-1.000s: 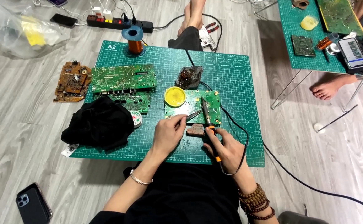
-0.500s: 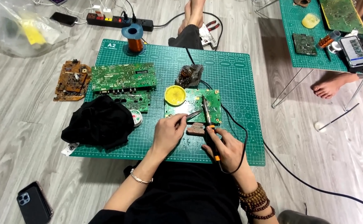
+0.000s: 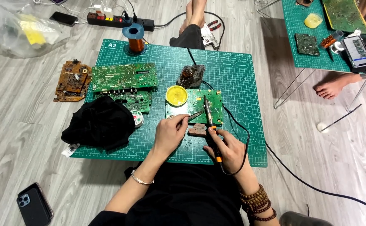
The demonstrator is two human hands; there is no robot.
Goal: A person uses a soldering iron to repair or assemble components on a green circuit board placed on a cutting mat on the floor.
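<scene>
Hardly anything has shifted since a moment ago: both hands sit where they were, tools on the same spot. On the small green circuit board [image 3: 197, 106], lying near the middle of the green cutting mat [image 3: 241, 75], two tips meet. Left hand [image 3: 170, 133] is pinched shut on tweezers [image 3: 194, 116], which angle up and right onto the board. Right hand [image 3: 228, 150] is wrapped around the soldering iron [image 3: 210, 121], its long axis running almost straight away from the body, tip on the board. Board lies just ahead of both hands, the left slightly nearer. Beside the board's left edge sits a yellow round tin [image 3: 177, 95]; a black cloth [image 3: 99, 123] lies toward the mat's near-left corner.
</scene>
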